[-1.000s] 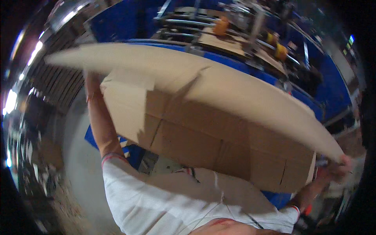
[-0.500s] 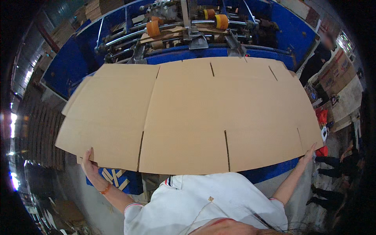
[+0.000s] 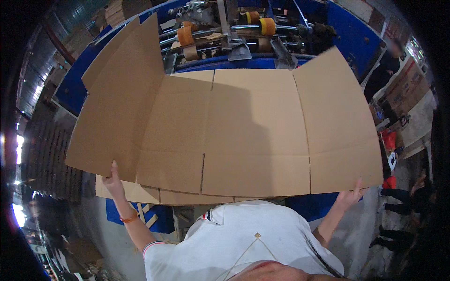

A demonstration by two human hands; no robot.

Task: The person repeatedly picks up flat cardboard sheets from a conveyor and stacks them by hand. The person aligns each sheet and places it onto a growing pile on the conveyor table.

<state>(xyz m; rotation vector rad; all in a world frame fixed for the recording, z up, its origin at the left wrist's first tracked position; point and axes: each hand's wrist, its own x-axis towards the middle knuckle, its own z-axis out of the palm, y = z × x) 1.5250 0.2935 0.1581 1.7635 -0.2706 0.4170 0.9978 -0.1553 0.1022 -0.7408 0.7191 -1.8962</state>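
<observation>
Across the middle of the frame a big flat cardboard sheet (image 3: 243, 136) is spread wide, with cut slots and fold lines that split it into panels. At the lower left the left hand (image 3: 112, 180) grips the sheet's bottom edge, fingers curled on it. At the lower right the right hand (image 3: 352, 195) holds the other bottom corner, fingers spread under the edge. Both arms are stretched far apart, so the sheet is up off any surface. Its left panel tilts up toward the upper left, and the right panel bends up a bit too. A second sheet (image 3: 136, 192) peeks out just below the first one at the lower left. Behind the sheet, at the top of the frame, stands a blue machine (image 3: 347, 33) with orange rollers (image 3: 267, 25). The sheet is not folded into a box and it is not lying on the machine, so the job looks only partly done. At the far right of the frame another person (image 3: 386, 70) stands near brown boxes (image 3: 408, 84).
</observation>
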